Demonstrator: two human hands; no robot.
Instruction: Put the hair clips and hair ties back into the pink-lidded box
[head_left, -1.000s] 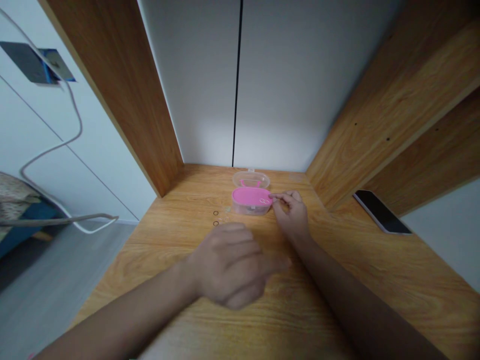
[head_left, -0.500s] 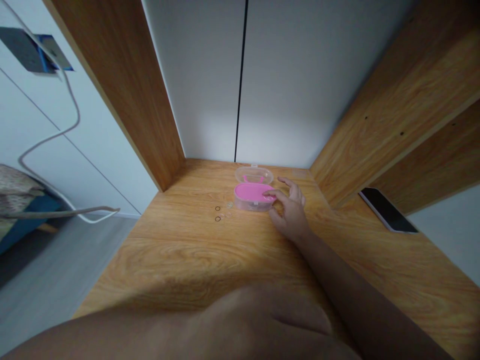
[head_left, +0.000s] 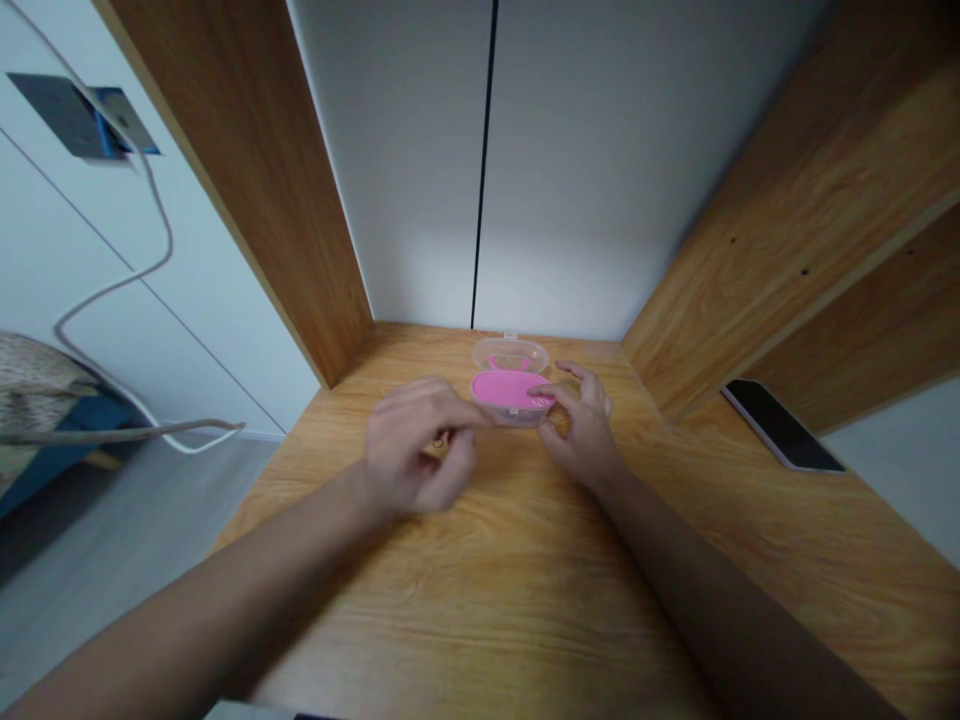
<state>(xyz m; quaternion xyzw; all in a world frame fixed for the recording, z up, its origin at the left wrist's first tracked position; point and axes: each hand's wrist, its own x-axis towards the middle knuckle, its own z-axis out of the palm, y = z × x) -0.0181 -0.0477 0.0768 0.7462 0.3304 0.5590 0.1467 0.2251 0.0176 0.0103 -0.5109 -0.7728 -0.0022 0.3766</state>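
A clear oval plastic box [head_left: 501, 415] with a pink inner lid [head_left: 506, 386] sits on the wooden surface, its clear outer cover [head_left: 514, 353] tipped back behind it. My right hand [head_left: 581, 425] grips the box's right end, index finger on the pink lid and thumb at the front side. Blurred by motion, my left hand [head_left: 416, 445] is open over the surface left of the box. Its index finger points to the box's front; whether it touches cannot be made out. Between its finger and thumb a small dark ring [head_left: 439, 441] shows on the wood below.
A phone with a dark screen [head_left: 784, 425] lies to the right beside wooden panels [head_left: 750, 280]. Light cabinet doors [head_left: 420, 200] rise behind the box. At left, a white cable [head_left: 161, 220] hangs from a wall socket [head_left: 124, 115].
My left hand has come up from the lower edge to the box's left front, now covering most of the small rings there. My right hand stays on the box.
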